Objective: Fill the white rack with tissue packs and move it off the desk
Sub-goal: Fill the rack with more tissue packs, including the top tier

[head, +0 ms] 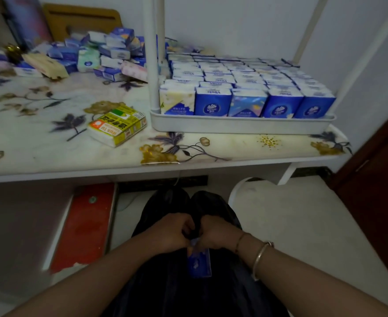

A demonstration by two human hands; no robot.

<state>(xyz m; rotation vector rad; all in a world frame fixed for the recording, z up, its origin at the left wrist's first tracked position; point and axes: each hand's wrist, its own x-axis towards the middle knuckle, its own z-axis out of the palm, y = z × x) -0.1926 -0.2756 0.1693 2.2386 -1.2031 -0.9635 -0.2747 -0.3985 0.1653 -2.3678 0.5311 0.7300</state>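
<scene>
Both hands, left hand point(170, 232) and right hand point(220, 232), pinch one soft, light tissue pack point(198, 263); the loaded white rack point(243, 126) likely wants lifting by its stiff rim.

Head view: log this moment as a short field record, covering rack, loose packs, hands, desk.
rack: white rack on the desk's right end, tray packed with upright tissue packs
loose packs: pile at desk's back left; yellow pack lying alone beside the rack
hands: left hand and right hand together in the lap, both on a blue pack
desk: floral cover
rack moved: not yet
</scene>
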